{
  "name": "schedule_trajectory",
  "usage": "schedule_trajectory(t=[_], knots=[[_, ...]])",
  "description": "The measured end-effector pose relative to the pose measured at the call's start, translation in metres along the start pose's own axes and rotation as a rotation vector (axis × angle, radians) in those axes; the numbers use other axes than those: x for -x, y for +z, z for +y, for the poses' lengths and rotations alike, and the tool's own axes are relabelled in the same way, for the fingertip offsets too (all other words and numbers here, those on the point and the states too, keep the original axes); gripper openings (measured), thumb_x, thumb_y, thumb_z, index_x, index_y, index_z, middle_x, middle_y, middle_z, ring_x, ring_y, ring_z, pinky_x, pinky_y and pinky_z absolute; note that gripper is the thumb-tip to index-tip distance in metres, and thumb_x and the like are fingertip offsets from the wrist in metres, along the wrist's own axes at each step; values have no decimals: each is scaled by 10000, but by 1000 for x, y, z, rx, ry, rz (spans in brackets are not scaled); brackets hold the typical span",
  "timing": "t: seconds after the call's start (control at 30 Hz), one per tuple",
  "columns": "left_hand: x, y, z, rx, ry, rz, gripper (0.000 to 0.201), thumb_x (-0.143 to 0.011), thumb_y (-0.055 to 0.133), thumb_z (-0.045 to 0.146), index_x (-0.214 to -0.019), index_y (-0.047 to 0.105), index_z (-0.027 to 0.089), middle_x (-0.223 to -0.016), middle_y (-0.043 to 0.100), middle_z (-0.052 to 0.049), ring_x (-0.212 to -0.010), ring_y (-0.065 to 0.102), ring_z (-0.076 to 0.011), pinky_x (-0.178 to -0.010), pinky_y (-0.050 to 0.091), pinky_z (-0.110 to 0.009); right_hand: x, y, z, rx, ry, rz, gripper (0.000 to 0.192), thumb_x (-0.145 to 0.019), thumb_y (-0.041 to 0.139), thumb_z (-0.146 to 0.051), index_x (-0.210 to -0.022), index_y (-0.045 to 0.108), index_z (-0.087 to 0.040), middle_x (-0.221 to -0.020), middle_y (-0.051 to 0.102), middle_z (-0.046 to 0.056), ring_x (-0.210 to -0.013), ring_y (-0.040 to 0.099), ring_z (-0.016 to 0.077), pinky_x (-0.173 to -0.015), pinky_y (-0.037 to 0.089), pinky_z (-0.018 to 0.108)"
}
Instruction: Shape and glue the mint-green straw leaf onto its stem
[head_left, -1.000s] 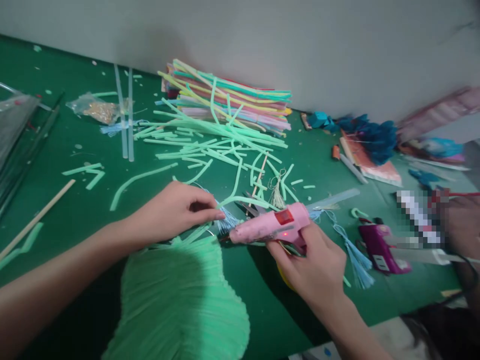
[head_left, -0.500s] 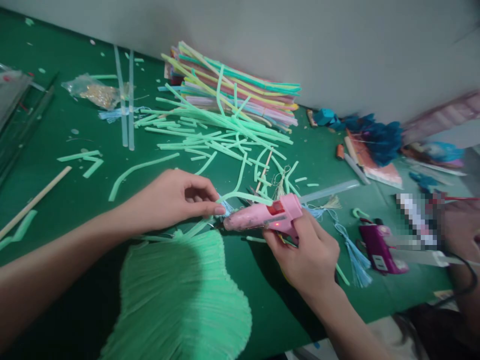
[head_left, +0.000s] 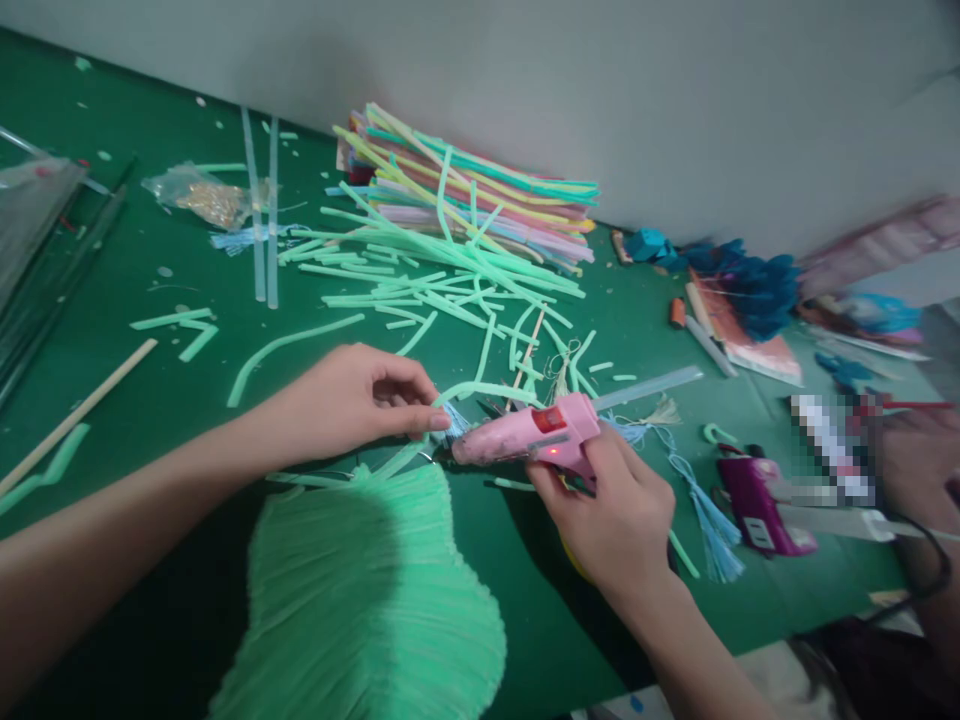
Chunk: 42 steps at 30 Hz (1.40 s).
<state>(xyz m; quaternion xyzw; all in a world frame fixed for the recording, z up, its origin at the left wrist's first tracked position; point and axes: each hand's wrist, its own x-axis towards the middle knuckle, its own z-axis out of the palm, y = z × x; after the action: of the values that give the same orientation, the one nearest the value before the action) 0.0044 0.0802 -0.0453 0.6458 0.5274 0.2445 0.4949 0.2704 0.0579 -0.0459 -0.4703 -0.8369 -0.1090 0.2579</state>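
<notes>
While left hand (head_left: 352, 400) fingers pinch a blue tassel (head_left: 454, 421), right hand (head_left: 611, 500) grips the pink glue gun (head_left: 525, 436) near the table edge (head_left: 810, 625).

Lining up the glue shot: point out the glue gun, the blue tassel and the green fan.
glue gun (head_left: 525, 436), head view, middle of pink body.
blue tassel (head_left: 455, 420), head view, fringe at left fingertips.
green fan (head_left: 367, 600), head view, middle of ribbed face.

left hand (head_left: 352, 400) pinching a blue tassel (head_left: 454, 420) at the green fan piece's (head_left: 367, 590) top edge | right hand (head_left: 611, 515) gripping a pink glue gun (head_left: 525, 437), nozzle meeting the tassel | green strips (head_left: 435, 285) lying scattered on the desk (head_left: 112, 400) | purple glue gun (head_left: 757, 500) lying at right
</notes>
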Motion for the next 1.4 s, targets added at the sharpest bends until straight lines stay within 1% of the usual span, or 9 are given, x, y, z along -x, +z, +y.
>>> schedule_trajectory(t=[0.17, 0.3, 0.5, 0.7, 0.87, 1.07, 1.2, 1.4], knots=[[-1, 0, 1, 4, -1, -2, 228, -746, 738, 468, -800, 728, 246, -671, 719, 42, -625, 628, -140, -543, 427, -202, 1, 1, 1, 0, 26, -10, 201, -805, 635, -192, -728, 454, -233, -616, 509, -35, -541, 478, 134, -512, 372, 240], [-1, 0, 0, 27, 3, -10, 223, -747, 740, 458, -803, 728, 243, -682, 722, 36, -634, 633, -146, -545, 434, -206, 1, 2, 1, 3, 19, -17, 210, -808, 636, -200, -722, 447, -232, -618, 507, -33, -536, 477, 133, -500, 361, 242], [-1, 0, 0, 25, 5, -11, 204, -740, 750, 458, -797, 733, 263, -659, 711, 56, -616, 620, -126, -544, 432, -194, 1, 1, 3, 12, 10, -22, 214, -808, 627, -197, -717, 437, -232, -620, 498, -32, -547, 485, 136, -517, 372, 242], [-1, 0, 1, 21, 4, -12, 200, -748, 740, 458, -790, 734, 262, -665, 715, 57, -633, 629, -128, -550, 433, -193, 0, 0, 1, -11, 23, -28, 227, -803, 630, -196, -709, 427, -236, -609, 479, -39, -535, 462, 133, -512, 368, 239], [-1, 0, 2, 43, -1, -17, 179, -742, 750, 431, -783, 730, 258, -657, 708, 66, -622, 622, -117, -549, 432, -183, 0, 1, 1, -16, 27, -37, 197, -811, 627, -194, -728, 452, -229, -628, 499, -32, -547, 477, 135, -518, 373, 239], [-1, -1, 2, 49, -4, -23, 201, -741, 750, 428, -787, 728, 234, -661, 712, 54, -630, 633, -118, -554, 436, -178, 0, 4, 0, -3, 38, -26, 186, -803, 626, -195, -728, 458, -222, -621, 488, -37, -541, 475, 133, -509, 363, 240], [-1, -2, 2, 60, -17, -38, 196, -746, 747, 424, -797, 729, 236, -673, 716, 58, -646, 637, -112, -566, 440, -166, 0, 3, 0, -9, 43, -41, 201, -794, 626, -190, -712, 446, -223, -614, 474, -42, -539, 471, 130, -516, 364, 238], [-1, -2, -1, 51, -10, -66, 214, -769, 719, 458, -756, 744, 246, -643, 705, 69, -604, 579, -97, -522, 402, -154, 0, 1, 1, -12, 31, -33, 222, -797, 619, -188, -706, 421, -229, -614, 465, -44, -535, 457, 128, -511, 357, 235]])
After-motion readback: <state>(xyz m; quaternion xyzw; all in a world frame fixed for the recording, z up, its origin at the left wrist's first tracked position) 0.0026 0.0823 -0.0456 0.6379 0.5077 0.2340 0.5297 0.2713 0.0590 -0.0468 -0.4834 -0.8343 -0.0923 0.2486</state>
